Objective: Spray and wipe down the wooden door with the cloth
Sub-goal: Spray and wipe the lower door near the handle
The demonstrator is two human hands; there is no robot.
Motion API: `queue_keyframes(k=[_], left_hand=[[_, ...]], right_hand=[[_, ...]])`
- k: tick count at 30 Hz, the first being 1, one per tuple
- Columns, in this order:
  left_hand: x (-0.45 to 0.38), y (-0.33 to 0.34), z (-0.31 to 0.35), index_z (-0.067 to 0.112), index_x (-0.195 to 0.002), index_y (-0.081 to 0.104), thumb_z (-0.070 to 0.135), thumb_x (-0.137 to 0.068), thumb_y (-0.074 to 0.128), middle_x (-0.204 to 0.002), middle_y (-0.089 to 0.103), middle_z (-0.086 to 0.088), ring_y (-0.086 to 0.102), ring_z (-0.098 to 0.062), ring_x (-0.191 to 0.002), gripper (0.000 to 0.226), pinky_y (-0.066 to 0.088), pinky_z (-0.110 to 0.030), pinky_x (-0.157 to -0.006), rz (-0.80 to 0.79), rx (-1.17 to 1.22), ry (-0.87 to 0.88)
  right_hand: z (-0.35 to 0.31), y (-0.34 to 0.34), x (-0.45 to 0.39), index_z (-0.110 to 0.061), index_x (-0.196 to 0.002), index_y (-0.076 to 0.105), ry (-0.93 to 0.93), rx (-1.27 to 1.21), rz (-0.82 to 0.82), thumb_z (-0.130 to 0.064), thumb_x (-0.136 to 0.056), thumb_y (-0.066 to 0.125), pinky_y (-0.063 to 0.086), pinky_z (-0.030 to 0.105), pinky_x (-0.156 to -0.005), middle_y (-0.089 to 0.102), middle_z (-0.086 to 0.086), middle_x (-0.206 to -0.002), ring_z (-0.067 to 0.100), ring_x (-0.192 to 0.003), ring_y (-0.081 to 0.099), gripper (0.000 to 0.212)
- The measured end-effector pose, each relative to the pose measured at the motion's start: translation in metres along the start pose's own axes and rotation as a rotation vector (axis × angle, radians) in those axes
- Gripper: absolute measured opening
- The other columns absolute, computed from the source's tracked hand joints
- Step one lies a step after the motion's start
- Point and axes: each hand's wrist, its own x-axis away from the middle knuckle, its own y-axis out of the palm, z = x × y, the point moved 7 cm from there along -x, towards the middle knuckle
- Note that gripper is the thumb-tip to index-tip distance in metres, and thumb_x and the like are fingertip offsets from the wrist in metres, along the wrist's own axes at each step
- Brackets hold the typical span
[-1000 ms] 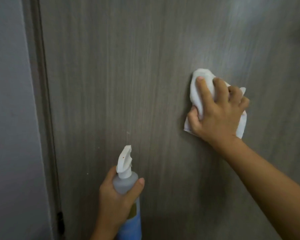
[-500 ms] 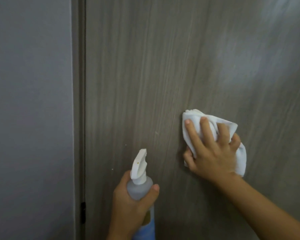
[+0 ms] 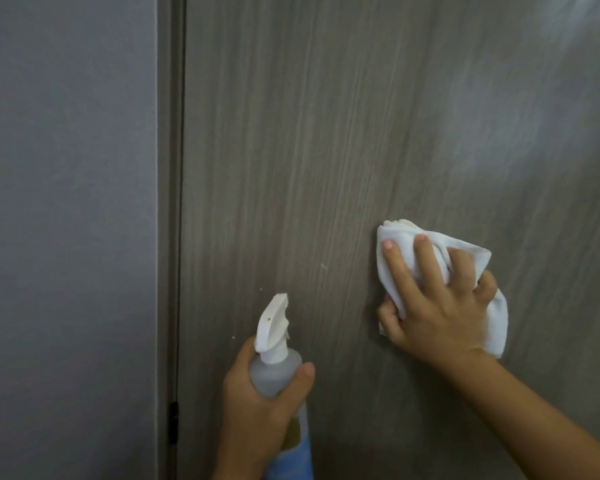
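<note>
A grey-brown wooden door (image 3: 326,150) with vertical grain fills most of the view. My right hand (image 3: 437,306) presses a bunched white cloth (image 3: 496,317) flat against the door at the lower right, fingers spread over it. My left hand (image 3: 257,414) grips a spray bottle (image 3: 274,368) by its neck at the bottom centre; its white nozzle points up and toward the door, close to the surface. A few small white specks dot the door beside the nozzle.
A plain grey wall (image 3: 66,220) takes up the left third. The door frame (image 3: 168,202) runs vertically between wall and door, with a dark hinge (image 3: 173,422) low in the gap.
My right hand and the cloth slid down the door from a higher spot. The view shifted right and down, so more wall shows. The bottle hand kept its grip.
</note>
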Motion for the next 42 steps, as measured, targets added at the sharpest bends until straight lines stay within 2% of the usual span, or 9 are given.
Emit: queue_keyframes(k=[2, 6, 8, 13, 18, 25, 31, 38, 42], left_hand=[[0.001, -0.012, -0.014, 0.022, -0.104, 0.069, 0.048, -0.057, 0.089, -0.091, 0.076, 0.002, 0.074, -0.017, -0.083, 0.057, 0.059, -0.031, -0.072, 0.032, -0.047, -0.042], [0.003, -0.037, -0.039, 0.016, -0.098, 0.07, 0.011, -0.074, 0.089, -0.083, 0.074, -0.001, 0.072, -0.012, -0.075, 0.031, 0.053, -0.025, -0.067, 0.136, -0.121, -0.089], [0.006, -0.042, -0.045, 0.015, -0.098, 0.071, 0.006, -0.075, 0.087, -0.08, 0.074, -0.004, 0.072, -0.01, -0.072, 0.029, 0.052, -0.023, -0.065, 0.177, -0.137, -0.114], [0.022, -0.047, -0.061, 0.018, -0.096, 0.071, 0.012, -0.071, 0.091, -0.078, 0.075, 0.003, 0.071, -0.009, -0.071, 0.033, 0.051, -0.027, -0.067, 0.21, -0.207, -0.145], [0.034, -0.051, -0.056, 0.02, -0.102, 0.071, 0.024, -0.063, 0.092, -0.081, 0.076, 0.006, 0.072, -0.011, -0.073, 0.044, 0.055, -0.018, -0.066, 0.212, -0.227, -0.07], [0.009, -0.046, -0.018, 0.02, -0.101, 0.068, 0.007, -0.071, 0.091, -0.084, 0.074, 0.009, 0.071, -0.008, -0.075, 0.04, 0.053, -0.015, -0.066, 0.127, -0.207, -0.006], [-0.008, -0.039, 0.002, 0.018, -0.1, 0.067, 0.013, -0.074, 0.089, -0.082, 0.072, 0.004, 0.072, -0.014, -0.075, 0.034, 0.058, -0.025, -0.067, 0.065, -0.172, 0.029], [-0.009, -0.048, -0.003, 0.028, -0.109, 0.067, 0.025, -0.068, 0.09, -0.09, 0.075, 0.009, 0.072, -0.01, -0.082, 0.048, 0.055, -0.015, -0.071, 0.047, -0.136, 0.033], [-0.006, -0.066, -0.012, 0.039, -0.101, 0.069, 0.049, -0.056, 0.083, -0.091, 0.075, 0.005, 0.073, -0.013, -0.082, 0.048, 0.059, -0.023, -0.074, 0.119, -0.122, 0.043]], right_hand=[[0.0, 0.0, 0.001, -0.021, -0.155, 0.053, -0.003, -0.003, 0.011, -0.047, -0.086, 0.056, 0.04, 0.056, -0.086, 0.061, 0.019, -0.143, 0.046, -0.121, 0.046, 0.074], [0.0, 0.001, 0.003, -0.022, -0.158, 0.049, 0.002, -0.009, 0.017, -0.047, -0.086, 0.057, 0.037, 0.056, -0.087, 0.054, 0.017, -0.147, 0.046, -0.123, 0.044, 0.076], [0.0, 0.002, 0.003, -0.022, -0.159, 0.046, 0.004, -0.014, 0.015, -0.047, -0.087, 0.056, 0.037, 0.055, -0.088, 0.05, 0.016, -0.149, 0.046, -0.125, 0.042, 0.077], [-0.001, 0.002, 0.003, -0.022, -0.16, 0.045, 0.007, -0.002, 0.012, -0.047, -0.089, 0.053, 0.038, 0.055, -0.088, 0.057, 0.018, -0.147, 0.046, -0.125, 0.044, 0.076], [-0.002, 0.002, 0.002, -0.024, -0.161, 0.043, 0.012, 0.001, 0.002, -0.047, -0.09, 0.053, 0.038, 0.057, -0.088, 0.052, 0.019, -0.153, 0.049, -0.128, 0.046, 0.075], [-0.006, 0.002, -0.006, -0.025, -0.158, 0.048, 0.088, -0.003, -0.031, -0.046, -0.09, 0.053, 0.038, 0.06, -0.091, 0.05, 0.018, -0.155, 0.048, -0.129, 0.044, 0.071], [-0.01, 0.003, -0.024, -0.025, -0.158, 0.047, 0.051, -0.051, -0.049, -0.047, -0.091, 0.053, 0.037, 0.062, -0.092, 0.05, 0.018, -0.155, 0.049, -0.13, 0.041, 0.07], [-0.034, 0.012, -0.052, -0.025, -0.157, 0.047, 0.05, -0.042, -0.043, -0.047, -0.091, 0.05, 0.037, 0.061, -0.092, 0.05, 0.016, -0.154, 0.046, -0.129, 0.04, 0.069], [-0.055, 0.014, -0.058, -0.026, -0.157, 0.046, 0.072, -0.036, -0.052, -0.045, -0.09, 0.049, 0.036, 0.06, -0.092, 0.048, 0.015, -0.156, 0.045, -0.128, 0.041, 0.07]])
